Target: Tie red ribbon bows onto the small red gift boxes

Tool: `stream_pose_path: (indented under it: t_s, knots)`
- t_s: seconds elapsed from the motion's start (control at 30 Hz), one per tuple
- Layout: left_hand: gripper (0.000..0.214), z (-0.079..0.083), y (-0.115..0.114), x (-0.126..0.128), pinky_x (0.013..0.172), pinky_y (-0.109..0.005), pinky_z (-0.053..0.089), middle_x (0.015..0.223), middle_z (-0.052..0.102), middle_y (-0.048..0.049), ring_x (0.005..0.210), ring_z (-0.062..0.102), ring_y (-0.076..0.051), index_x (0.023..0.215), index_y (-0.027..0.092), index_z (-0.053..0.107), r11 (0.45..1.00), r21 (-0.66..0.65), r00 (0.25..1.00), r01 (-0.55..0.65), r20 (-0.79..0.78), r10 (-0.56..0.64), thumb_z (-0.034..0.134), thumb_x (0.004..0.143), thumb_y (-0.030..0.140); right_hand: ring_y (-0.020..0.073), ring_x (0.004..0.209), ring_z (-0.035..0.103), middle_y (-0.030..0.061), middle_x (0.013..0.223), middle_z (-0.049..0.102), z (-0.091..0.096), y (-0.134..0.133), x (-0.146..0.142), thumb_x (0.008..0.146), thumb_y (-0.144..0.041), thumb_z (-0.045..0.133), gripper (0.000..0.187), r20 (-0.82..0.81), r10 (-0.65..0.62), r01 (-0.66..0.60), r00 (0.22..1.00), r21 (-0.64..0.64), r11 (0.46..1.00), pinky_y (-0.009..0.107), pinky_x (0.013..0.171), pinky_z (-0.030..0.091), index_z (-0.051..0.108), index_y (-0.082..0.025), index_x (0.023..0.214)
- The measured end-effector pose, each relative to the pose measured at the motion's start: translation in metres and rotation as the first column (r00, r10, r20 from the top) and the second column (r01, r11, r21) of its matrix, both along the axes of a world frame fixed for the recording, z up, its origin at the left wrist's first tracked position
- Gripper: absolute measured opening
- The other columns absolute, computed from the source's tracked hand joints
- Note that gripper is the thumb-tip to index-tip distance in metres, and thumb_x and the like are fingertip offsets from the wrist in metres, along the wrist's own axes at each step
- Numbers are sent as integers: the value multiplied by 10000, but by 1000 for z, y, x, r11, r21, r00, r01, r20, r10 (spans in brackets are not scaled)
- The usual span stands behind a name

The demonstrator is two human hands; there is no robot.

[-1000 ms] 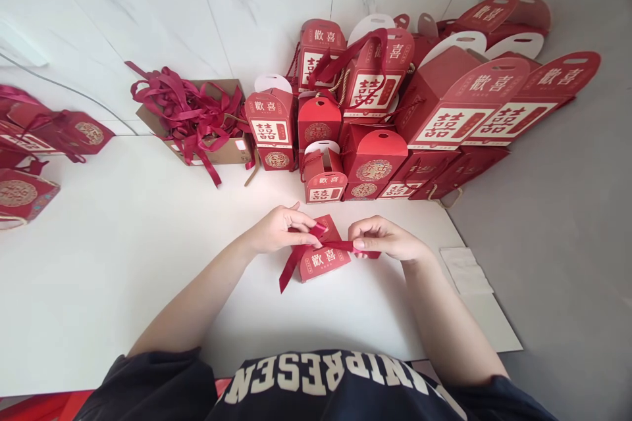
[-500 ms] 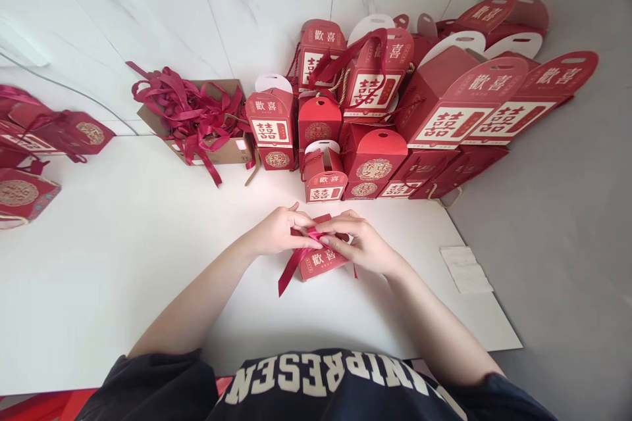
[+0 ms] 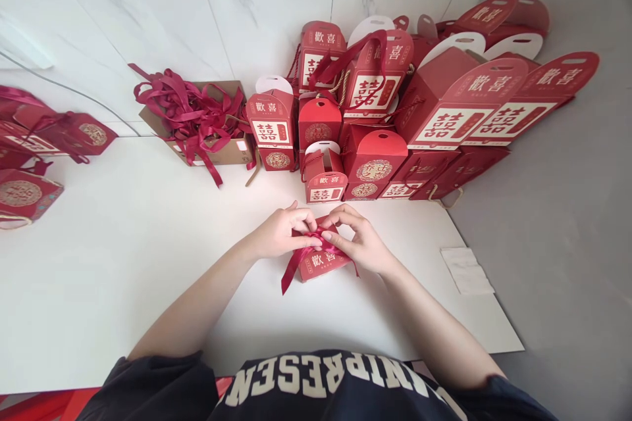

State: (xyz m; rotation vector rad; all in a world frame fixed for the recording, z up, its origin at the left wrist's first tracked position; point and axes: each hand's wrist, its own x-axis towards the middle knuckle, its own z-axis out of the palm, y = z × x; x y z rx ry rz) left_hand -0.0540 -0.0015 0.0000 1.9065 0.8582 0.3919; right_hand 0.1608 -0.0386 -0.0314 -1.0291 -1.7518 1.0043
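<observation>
Red ribbon (image 3: 294,268) bunches atop the small box (image 3: 323,263) on the surface (image 3: 148,243); the right hand (image 3: 359,241) has swung in against the left hand (image 3: 280,231), both grips pinching ribbon, seemingly closing a knot.

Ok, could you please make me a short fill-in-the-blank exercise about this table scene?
1. The left hand and the right hand both pinch a dark red ____ on top of the small red box.
2. The cardboard box full of loose ribbons stands close to the marble ____.
3. The small red box stands on a ____ table.
4. A white paper lies to the person's ____.
Missing words: ribbon; wall; white; right.
</observation>
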Motion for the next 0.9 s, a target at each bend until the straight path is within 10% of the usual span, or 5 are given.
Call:
stream_pose_path:
  t_s: [0.23,0.9]
  knots:
    - [317,0,1,-2,782,-354,500,805,709,-36,793,677,-181,777,171,487,985,-173,998,-27,53,36,686,840,410,189,920,591,44,951,616,2,0,4,928,-293,630,81,-65,75,-70,995,70,995,364,885,461,661,-220,911]
    - [240,2,5,-4,838,-345,499,929,712,-77,921,684,-197,856,156,546,937,-339,987,89,158,-36,609,907,383,184,879,624,39,916,681,-14,7,5,963,-236,570,139,51,138,-147,989,316,937,386,874,470,704,-255,934]
